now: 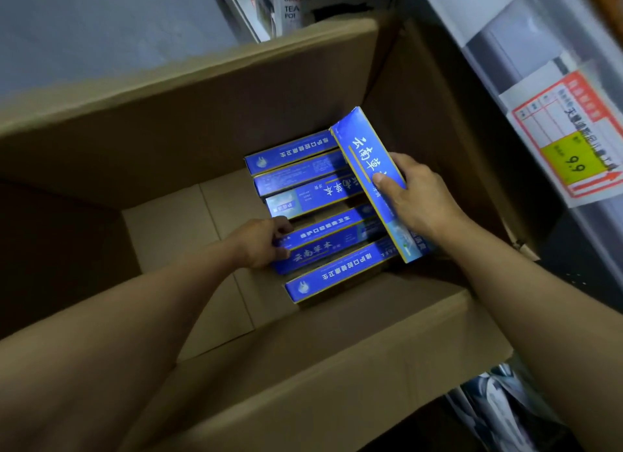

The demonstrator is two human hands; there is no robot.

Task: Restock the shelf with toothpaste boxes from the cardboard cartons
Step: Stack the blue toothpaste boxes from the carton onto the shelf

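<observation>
An open cardboard carton [215,91] fills the view, with several blue toothpaste boxes lying in a row at its bottom right. My right hand [421,195] grips one blue toothpaste box [360,151], lifted and angled across the row, thumb on its printed face. My left hand [263,242] reaches deep into the carton and curls its fingers round the left end of another blue box [323,249] that lies in the row. The bare cardboard floor [175,225] shows on the carton's left half.
A shelf edge [526,64] runs along the right with a red and yellow price tag [573,144] reading 9.9. White packaged goods [290,10] stand beyond the carton's far flap. Grey floor [101,23] lies at upper left.
</observation>
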